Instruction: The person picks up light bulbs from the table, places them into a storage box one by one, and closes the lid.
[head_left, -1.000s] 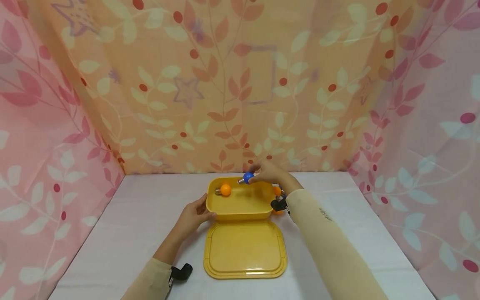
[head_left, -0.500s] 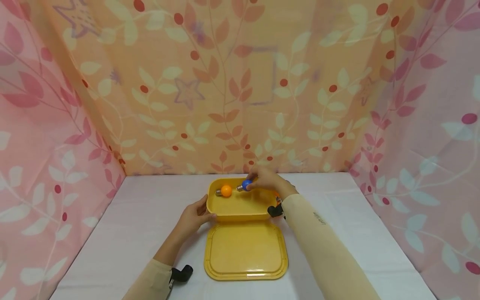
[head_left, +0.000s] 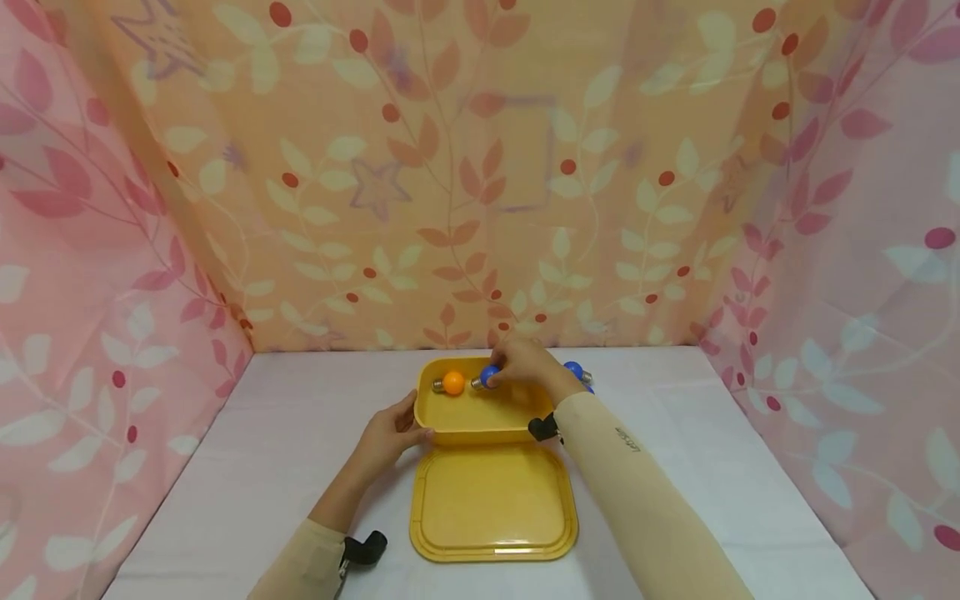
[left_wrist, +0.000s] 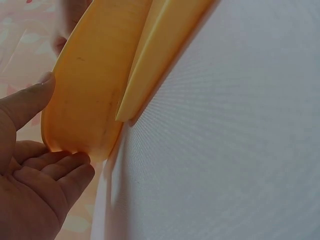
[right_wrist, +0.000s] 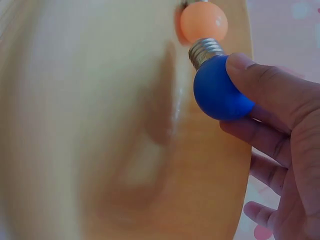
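Over the inside of a yellow plastic box (head_left: 480, 437), my right hand (head_left: 528, 365) pinches a blue light bulb (right_wrist: 220, 90) by its round globe, between thumb and fingers. The bulb's metal screw base points left, toward an orange light bulb (head_left: 453, 383) lying in the box near its back left. In the right wrist view the blue bulb's base overlaps the orange globe (right_wrist: 204, 22). My left hand (head_left: 386, 429) grips the box at its near left corner. The left wrist view shows its thumb at the rim and its fingers against the wall (left_wrist: 95, 75).
The yellow lid (head_left: 493, 500) lies flat on the white cloth directly in front of the box. Blue bulbs (head_left: 573, 369) lie on the table just beyond the box's right end, partly hidden by my right arm. Patterned curtains (head_left: 450, 208) surround the table.
My right hand has moved slightly left and lower over the box, bringing the blue bulb closer to the orange one. My left hand keeps its grip on the box.
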